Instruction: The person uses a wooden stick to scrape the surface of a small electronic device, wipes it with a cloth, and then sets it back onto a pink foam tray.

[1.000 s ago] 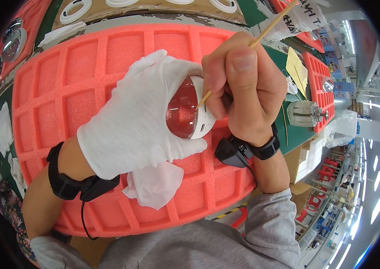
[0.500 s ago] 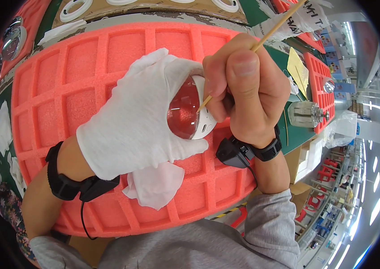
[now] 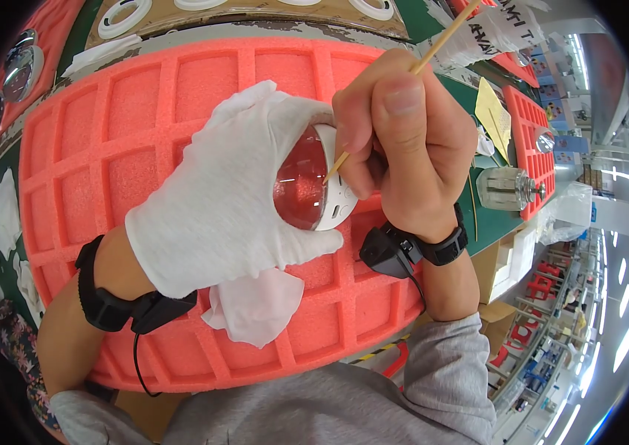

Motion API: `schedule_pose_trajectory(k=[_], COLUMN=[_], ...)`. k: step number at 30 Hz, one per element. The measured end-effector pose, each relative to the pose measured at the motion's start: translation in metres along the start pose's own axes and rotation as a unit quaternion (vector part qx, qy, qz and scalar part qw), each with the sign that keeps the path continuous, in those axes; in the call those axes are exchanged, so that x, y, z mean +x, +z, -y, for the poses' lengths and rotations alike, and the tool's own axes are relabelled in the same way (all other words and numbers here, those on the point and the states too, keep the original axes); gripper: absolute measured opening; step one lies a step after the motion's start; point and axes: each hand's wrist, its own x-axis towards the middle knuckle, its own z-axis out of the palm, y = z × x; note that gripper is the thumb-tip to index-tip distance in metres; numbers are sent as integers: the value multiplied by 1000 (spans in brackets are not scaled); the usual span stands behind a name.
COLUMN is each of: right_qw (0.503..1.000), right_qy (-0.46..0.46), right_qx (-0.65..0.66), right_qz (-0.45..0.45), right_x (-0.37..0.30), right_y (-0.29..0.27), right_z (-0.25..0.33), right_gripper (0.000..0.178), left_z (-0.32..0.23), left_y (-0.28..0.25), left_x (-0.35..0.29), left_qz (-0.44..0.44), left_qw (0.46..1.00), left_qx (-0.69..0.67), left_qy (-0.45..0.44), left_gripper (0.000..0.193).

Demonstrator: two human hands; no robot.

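Observation:
My left hand, in a white cloth glove, is wrapped round a rounded white device with a clear dome; the red foam shows through the dome. A slot and small round marks are visible on the white side of the device. My bare right hand pinches a thin wooden stick. The stick's lower tip rests at or just over the seam between dome and white housing. Below the left hand lies a crumpled white cloth. Both wrists wear black strapped units.
Beneath my hands is a red foam tray with square pockets. To the right stand a glass bottle with a metal top and a yellow sheet. White rings lie on cardboard behind; domed parts sit far left.
The stick and my right hand have shifted very slightly left, the tip moving a little up along the dome's edge. My left hand keeps its grip almost unmoved.

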Motion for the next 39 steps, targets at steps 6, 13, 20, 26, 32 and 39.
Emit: schedule_pose_trajectory(k=[6, 13, 20, 26, 32, 39], right_qw=[999, 1000, 1000, 998, 954, 914], right_qy=[-15, 1, 14, -23, -186, -94], right_qx=[-9, 1, 13, 60, -224, -389], right_qz=[32, 20, 20, 27, 80, 68], right_x=[0, -2, 0, 2, 8, -12], right_y=[-3, 0, 0, -7, -14, 12], right_z=[2, -2, 1, 0, 19, 39], right_gripper=[37, 37, 37, 36, 21, 24], left_z=[1, 2, -3, -8, 3, 10], left_y=[3, 2, -2, -2, -2, -3], left_x=[-1, -2, 1, 4, -8, -17], left_qz=[-4, 2, 19, 12, -38, -46], left_qw=[1000, 1000, 999, 998, 998, 996], left_qx=[-4, 7, -4, -35, 48, 68], left_qy=[-3, -7, -40, -43, -2, 16], left_gripper=[90, 91, 90, 84, 79, 71])
